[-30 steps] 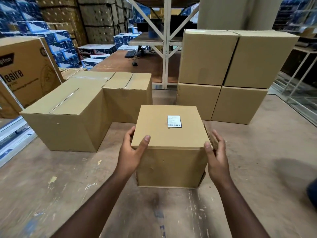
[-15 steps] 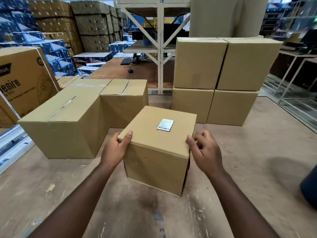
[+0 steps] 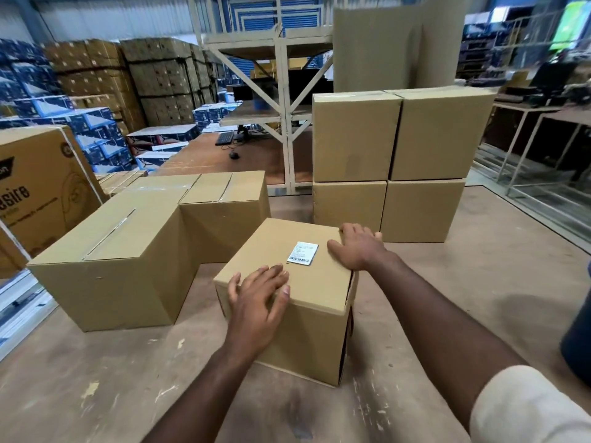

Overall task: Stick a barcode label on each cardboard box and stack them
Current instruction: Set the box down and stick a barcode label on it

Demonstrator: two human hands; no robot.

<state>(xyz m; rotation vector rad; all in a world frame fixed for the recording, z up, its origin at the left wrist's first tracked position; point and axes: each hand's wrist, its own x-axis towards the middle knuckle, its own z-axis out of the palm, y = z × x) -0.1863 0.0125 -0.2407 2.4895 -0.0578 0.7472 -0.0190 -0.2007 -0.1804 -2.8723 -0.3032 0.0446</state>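
A plain cardboard box [image 3: 307, 334] stands on the floor before me, turned at an angle. A white barcode label [image 3: 303, 253] is stuck on its top face. My left hand [image 3: 259, 295] lies flat on the near left corner of the top, fingers spread. My right hand [image 3: 359, 247] rests on the far right corner, fingers reaching over the far edge. A two-by-two stack of similar boxes [image 3: 390, 164] stands behind it. Two larger boxes [image 3: 128, 251] sit to the left.
A big printed carton [image 3: 41, 193] stands at far left. Behind are a cream metal rack [image 3: 284, 100], a wooden platform with keyboard and mouse [image 3: 225, 139], and pallets of blue and brown cartons. A dark blue object [image 3: 579, 334] is at the right edge.
The box has been turned further counter-clockwise. Both hands moved from its sides up onto its top face, the right hand reaching to the far corner. The camera tilted up.
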